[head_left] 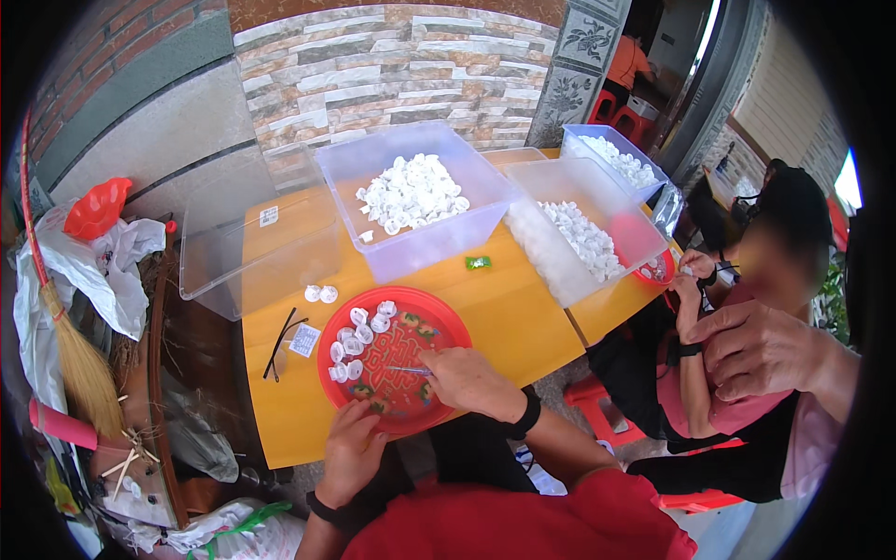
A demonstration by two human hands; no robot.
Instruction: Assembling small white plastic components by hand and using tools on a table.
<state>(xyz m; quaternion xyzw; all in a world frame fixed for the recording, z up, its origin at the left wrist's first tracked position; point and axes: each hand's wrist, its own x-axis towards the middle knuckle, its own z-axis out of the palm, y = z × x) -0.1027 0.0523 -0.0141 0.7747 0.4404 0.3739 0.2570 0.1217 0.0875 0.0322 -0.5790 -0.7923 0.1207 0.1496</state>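
A round red tray (453,322) with a printed pattern lies on the yellow table in front of me. Several small white plastic pieces (353,345), round and cap-like, sit along its left side. Over the tray's right part, my right hand (471,381) grips a thin silvery tool (409,371) that looks like tweezers, its tip pointing left over the pattern. My left hand (353,453) is at the tray's near-left rim, fingers bent and drawn together; whatever lies between the fingertips is too small to make out.
Behind the tray stands a clear bin (411,257) heaped with white pieces. More filled bins (551,266) stand to its right. Eyeglasses (277,350), a paper label (304,341) and a green packet (478,262) lie on the yellow table (523,327). Another person's hand (761,350) reaches in at right, beside a seated co-worker.
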